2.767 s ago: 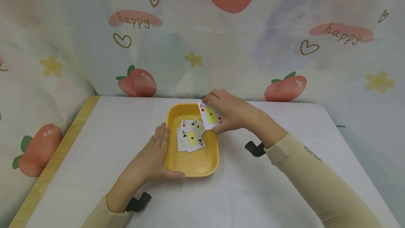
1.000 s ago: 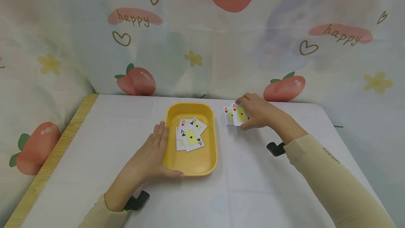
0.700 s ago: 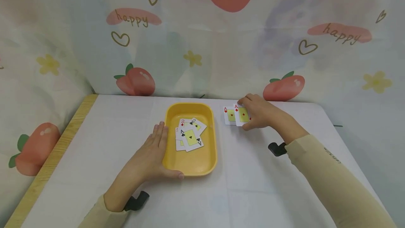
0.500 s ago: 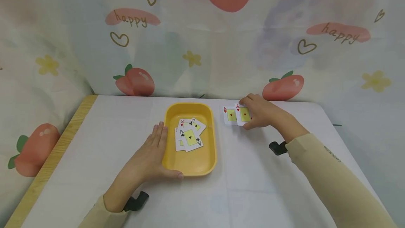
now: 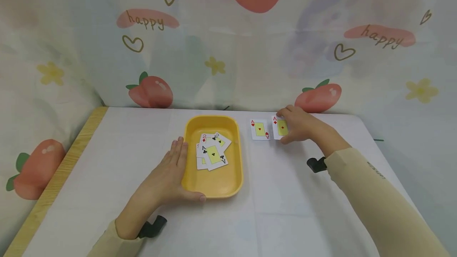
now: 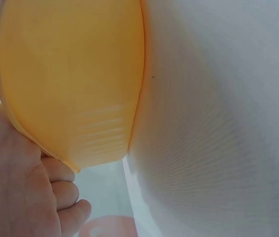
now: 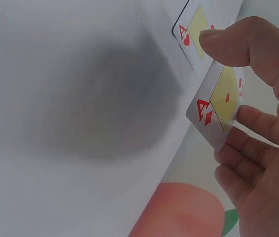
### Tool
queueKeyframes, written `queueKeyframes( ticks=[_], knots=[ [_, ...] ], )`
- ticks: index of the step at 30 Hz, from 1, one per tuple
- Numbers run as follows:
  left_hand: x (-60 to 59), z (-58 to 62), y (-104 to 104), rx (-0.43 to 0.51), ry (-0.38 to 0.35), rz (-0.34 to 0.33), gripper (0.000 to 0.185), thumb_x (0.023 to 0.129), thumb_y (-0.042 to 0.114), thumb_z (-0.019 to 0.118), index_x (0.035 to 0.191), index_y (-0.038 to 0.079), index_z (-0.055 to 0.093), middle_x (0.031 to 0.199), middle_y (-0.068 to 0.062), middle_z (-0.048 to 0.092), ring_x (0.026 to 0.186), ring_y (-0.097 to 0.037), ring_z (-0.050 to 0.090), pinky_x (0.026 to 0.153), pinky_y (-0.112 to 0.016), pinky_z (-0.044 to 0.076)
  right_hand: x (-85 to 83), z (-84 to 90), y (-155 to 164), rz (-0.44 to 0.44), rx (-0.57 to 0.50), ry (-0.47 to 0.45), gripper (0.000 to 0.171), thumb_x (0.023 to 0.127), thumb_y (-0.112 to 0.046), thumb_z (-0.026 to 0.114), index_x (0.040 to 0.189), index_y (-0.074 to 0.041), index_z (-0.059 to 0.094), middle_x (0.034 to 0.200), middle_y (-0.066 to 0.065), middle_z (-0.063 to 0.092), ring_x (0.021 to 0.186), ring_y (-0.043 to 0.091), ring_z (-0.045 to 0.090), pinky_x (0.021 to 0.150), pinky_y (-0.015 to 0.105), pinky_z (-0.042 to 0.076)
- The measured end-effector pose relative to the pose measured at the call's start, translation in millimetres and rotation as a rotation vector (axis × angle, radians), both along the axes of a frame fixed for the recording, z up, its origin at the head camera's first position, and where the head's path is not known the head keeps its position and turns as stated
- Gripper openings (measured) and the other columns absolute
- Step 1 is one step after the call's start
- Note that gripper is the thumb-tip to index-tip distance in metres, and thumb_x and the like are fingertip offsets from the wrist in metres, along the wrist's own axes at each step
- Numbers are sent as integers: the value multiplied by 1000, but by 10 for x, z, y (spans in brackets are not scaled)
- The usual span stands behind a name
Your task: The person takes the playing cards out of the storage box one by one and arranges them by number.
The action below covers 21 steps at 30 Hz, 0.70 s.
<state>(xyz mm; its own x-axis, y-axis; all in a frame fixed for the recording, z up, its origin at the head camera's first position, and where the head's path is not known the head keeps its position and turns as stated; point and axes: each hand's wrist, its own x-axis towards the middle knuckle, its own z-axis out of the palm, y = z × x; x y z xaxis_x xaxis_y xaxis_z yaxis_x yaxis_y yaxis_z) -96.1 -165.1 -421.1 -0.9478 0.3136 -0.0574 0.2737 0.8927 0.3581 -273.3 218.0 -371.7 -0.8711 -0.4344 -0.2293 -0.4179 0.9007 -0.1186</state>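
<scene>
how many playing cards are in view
6 visible: the white rectangular ace of diamonds in the right hand, the white ace of hearts on the white-covered table, and four overlapping white cards in the rounded yellow plastic tray. More may be hidden beneath those four.

Printed cloth wall [image 5: 246, 46], pale with pastel patches, hung behind and along the left side, patterned with red fruits [image 5: 151, 92] bearing green leaves, yellow flowers [image 5: 215, 66], brown outlined hearts and the word "happy" [image 5: 147, 20], twice, on pink strokes. Table, one, set close against the back cloth wall, dressed in a white tablecloth [image 5: 292, 221], lightly creased, with a strip of light wood grain [image 5: 58, 183] showing along its left edge. Light: muted, shadows soft-edged.
</scene>
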Motion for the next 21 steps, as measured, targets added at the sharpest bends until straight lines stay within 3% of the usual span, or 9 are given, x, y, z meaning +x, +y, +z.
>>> queueKeyframes(
  ticks=[21],
  knots=[
    [5,-8,-13,15,-1,2,151,57,85,73,159,-1,0,167,-17,-8,154,-34,-2,123,-50,17,-83,-143,51,-48,-13,-69,81,73,-29,85,140,-3,50,133,17,48,115,32,45,97,51,51]
  ],
)
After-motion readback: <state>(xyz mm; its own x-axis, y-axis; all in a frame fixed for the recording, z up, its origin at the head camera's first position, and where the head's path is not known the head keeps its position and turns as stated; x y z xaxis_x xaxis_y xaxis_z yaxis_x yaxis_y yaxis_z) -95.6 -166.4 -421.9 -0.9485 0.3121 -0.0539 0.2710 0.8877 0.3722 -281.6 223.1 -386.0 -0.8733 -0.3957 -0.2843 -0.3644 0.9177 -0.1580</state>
